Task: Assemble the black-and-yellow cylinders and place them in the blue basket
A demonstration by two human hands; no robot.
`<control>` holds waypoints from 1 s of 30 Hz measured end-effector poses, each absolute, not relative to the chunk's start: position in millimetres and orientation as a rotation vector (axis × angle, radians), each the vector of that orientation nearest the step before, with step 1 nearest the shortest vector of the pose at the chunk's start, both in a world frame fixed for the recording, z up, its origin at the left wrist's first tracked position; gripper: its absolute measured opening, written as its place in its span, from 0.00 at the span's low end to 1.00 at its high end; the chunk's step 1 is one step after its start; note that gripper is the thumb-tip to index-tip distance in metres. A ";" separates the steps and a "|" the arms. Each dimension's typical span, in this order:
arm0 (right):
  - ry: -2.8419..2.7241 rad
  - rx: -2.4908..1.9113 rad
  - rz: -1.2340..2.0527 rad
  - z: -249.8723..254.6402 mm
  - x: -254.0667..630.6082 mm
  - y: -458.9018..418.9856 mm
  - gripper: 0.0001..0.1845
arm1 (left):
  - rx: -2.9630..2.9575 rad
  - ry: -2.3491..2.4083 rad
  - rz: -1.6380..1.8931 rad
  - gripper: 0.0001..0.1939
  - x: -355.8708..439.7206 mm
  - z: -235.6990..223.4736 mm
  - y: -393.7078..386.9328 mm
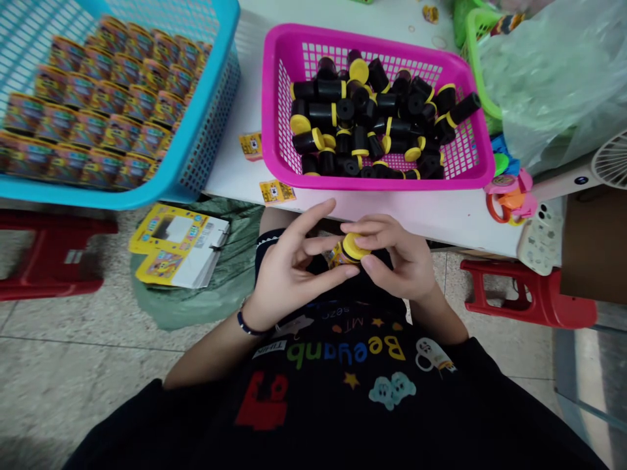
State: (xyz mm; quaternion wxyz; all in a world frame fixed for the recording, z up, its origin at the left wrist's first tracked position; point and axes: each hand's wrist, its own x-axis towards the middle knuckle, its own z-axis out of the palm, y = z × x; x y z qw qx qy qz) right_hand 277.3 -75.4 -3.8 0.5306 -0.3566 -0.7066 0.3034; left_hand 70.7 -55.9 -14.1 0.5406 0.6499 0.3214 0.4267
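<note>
- Container (pixel 337 256), yellow cap (pixel 356 247), patterned body: between my hands, above my lap, partly covered by fingers.
- Left hand (pixel 289 271): thumb and fingers around the body, index raised.
- Right hand (pixel 404 258): fingertips and thumb grasping the cap.
- 12 o'clock: magenta basket (pixel 377 181), black yellow-capped tubes (pixel 360 104) inside; takes up table (pixel 249 72) straight ahead.
- 10 o'clock: blue basket (pixel 196 117), rows of labelled tubs (pixel 98 94); two loose labels (pixel 277 191) between baskets.
- 9 o'clock: clipped printed cards (pixel 181 248) on green sheet (pixel 171 310).
- 1-2 o'clock: green basket (pixel 473 39), clear bag (pixel 543 78) draped over, blocking view inside.
- 3 o'clock: phone (pixel 539 241).
</note>
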 end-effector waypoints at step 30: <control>-1.976 -0.947 0.280 -14.2 263.8 -85.3 0.28 | 1.272 0.441 0.630 0.44 75.2 -10.5 -48.5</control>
